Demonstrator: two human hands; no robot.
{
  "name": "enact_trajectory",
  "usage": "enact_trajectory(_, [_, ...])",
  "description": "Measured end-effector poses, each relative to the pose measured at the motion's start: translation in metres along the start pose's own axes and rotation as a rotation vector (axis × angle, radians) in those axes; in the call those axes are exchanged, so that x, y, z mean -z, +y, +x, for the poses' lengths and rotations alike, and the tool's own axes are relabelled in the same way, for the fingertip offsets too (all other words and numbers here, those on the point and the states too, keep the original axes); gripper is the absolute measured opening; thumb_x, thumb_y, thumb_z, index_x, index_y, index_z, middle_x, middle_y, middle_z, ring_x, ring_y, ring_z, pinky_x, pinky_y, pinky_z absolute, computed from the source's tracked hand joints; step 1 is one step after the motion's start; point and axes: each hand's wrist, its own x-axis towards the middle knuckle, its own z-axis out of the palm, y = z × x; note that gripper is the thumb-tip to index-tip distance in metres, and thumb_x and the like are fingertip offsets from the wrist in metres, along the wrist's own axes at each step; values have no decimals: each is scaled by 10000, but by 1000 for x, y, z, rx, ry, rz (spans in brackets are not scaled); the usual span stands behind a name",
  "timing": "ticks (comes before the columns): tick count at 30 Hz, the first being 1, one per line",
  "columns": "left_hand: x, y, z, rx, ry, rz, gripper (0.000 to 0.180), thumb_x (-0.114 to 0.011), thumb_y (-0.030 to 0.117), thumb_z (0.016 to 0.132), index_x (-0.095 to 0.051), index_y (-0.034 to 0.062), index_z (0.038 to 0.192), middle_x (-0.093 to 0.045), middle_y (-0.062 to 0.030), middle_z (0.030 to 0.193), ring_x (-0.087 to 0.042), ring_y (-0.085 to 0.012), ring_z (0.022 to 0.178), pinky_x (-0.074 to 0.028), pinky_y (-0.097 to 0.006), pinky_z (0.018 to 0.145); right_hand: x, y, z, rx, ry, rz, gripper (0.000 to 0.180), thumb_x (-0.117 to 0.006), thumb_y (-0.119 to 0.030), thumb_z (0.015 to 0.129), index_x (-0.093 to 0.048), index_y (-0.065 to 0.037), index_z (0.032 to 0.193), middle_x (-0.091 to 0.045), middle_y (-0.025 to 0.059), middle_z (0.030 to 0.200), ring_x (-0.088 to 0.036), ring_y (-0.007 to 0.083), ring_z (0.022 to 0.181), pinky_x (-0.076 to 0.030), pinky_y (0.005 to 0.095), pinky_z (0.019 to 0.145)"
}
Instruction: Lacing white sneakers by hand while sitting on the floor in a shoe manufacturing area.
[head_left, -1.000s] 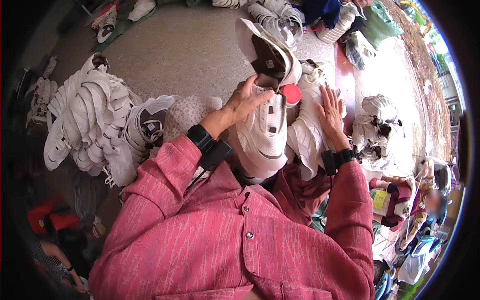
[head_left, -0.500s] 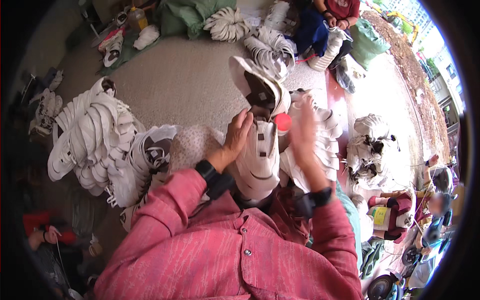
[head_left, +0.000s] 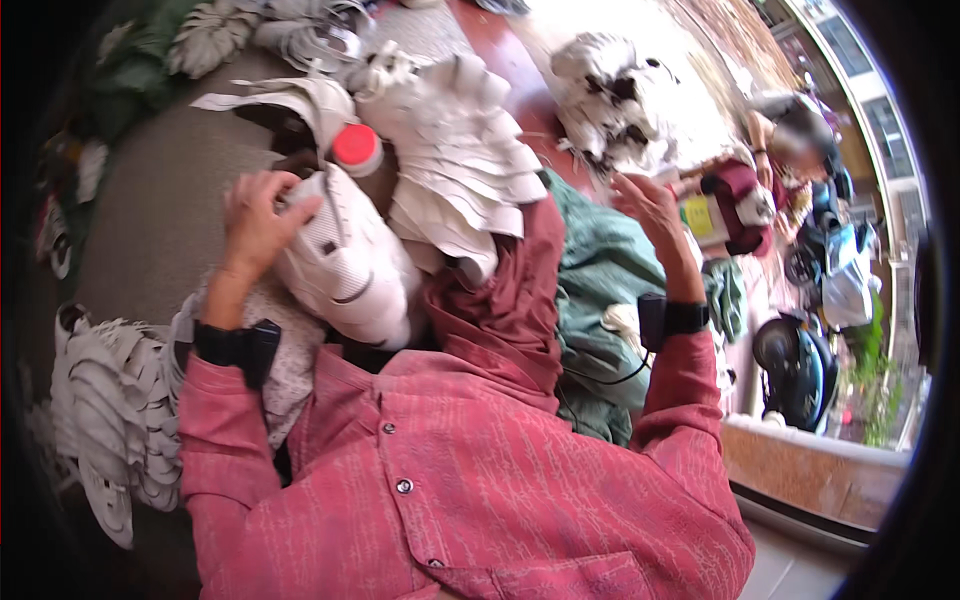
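A long stack of white shoe uppers (head_left: 350, 260) lies across my lap. At its left side, my left hand (head_left: 262, 225) has its fingers curled on an upper's edge, thumb toward the stack. My right hand (head_left: 650, 210) is held out to the right, well apart from the stack, with fingers bent together. Whatever it pinches, if anything, is too small to make out. A container with a red lid (head_left: 356, 146) stands just right of the stack. Beyond that, a fanned row of white uppers (head_left: 450, 165) rests by my right knee.
Another pile of white uppers (head_left: 115, 400) lies at my lower left. Green sacking (head_left: 590, 250) spreads right of my leg. A bundle of white pieces (head_left: 615, 95) sits farther off. At right are another person (head_left: 800, 150) and a parked scooter (head_left: 800, 365).
My right hand has swung from beside the stack far out to the right. My left hand stays at the stack. The view has turned right, so everything sits farther left.
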Motion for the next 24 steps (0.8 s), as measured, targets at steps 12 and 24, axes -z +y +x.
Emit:
enact_trajectory(12, [-12, 9, 42, 358, -422, -667, 281, -794, 209, 781, -554, 84, 857, -573, 38, 819, -510, -67, 752, -441, -239, 683, 60, 258, -175, -352, 288, -574, 176, -692, -150, 831, -699, 15, 894, -700, 92, 773, -655, 175, 691, -516, 320, 635])
enact_trajectory(24, [-35, 2, 28, 252, -20, -484, 443, -841, 293, 711, -643, 72, 1039, -627, -22, 893, -578, -125, 859, -495, -270, 746, 16, 358, -144, -294, -30, -1035, 143, -641, -168, 773, -663, -46, 846, -668, 211, 884, -648, 399, 878, -517, 494, 755])
